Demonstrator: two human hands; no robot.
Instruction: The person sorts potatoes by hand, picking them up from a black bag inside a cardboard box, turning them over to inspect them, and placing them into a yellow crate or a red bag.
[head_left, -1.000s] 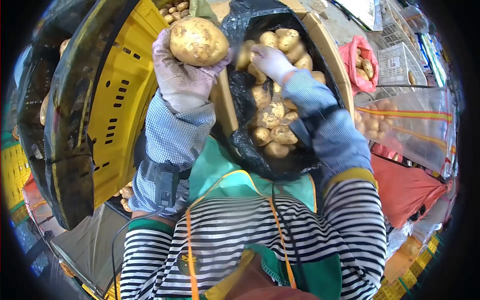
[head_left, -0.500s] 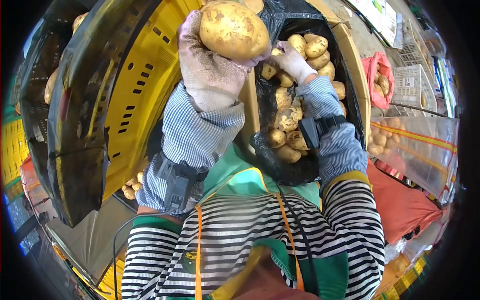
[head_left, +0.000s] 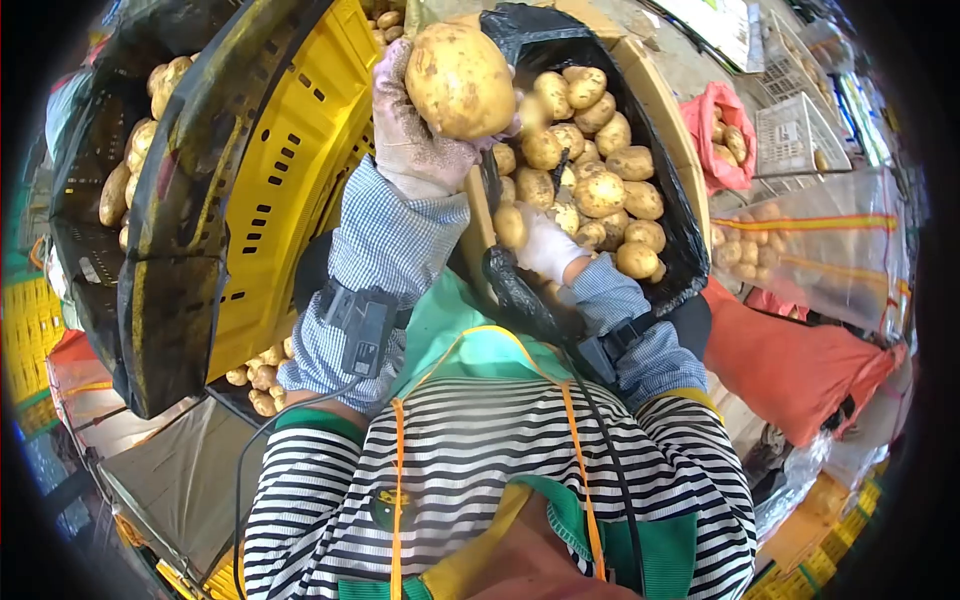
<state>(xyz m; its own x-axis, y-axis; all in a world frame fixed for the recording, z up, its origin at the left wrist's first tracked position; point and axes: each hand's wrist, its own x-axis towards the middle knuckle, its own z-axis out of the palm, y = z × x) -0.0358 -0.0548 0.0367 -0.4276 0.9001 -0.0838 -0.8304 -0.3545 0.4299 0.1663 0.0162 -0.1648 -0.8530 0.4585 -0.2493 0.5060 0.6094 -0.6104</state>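
Note:
My left hand (head_left: 415, 150), in a soiled pale glove, is wrapped round a large potato (head_left: 460, 82) and holds it up beside the box. My right hand (head_left: 548, 246), in a white glove, is low inside the black-lined cardboard box (head_left: 655, 95). Its fingers close against a smaller potato (head_left: 510, 228) at the box's left side; the fingertips are partly hidden. Several loose potatoes (head_left: 600, 194) fill the box around it. A blurred potato (head_left: 535, 112) shows near the left hand.
To the left, a yellow crate (head_left: 262, 215) stands tilted beside a black-lined crate (head_left: 95, 240) of potatoes. More potatoes (head_left: 262, 380) lie below it. At right are a red bag (head_left: 715, 150) with potatoes, a white basket (head_left: 795, 140), a clear bag (head_left: 820, 250) and an orange-red sack (head_left: 790, 365).
My right hand has moved down from the box's upper part to its lower left. My left hand still holds the large potato, slightly lower. More potatoes show in the box.

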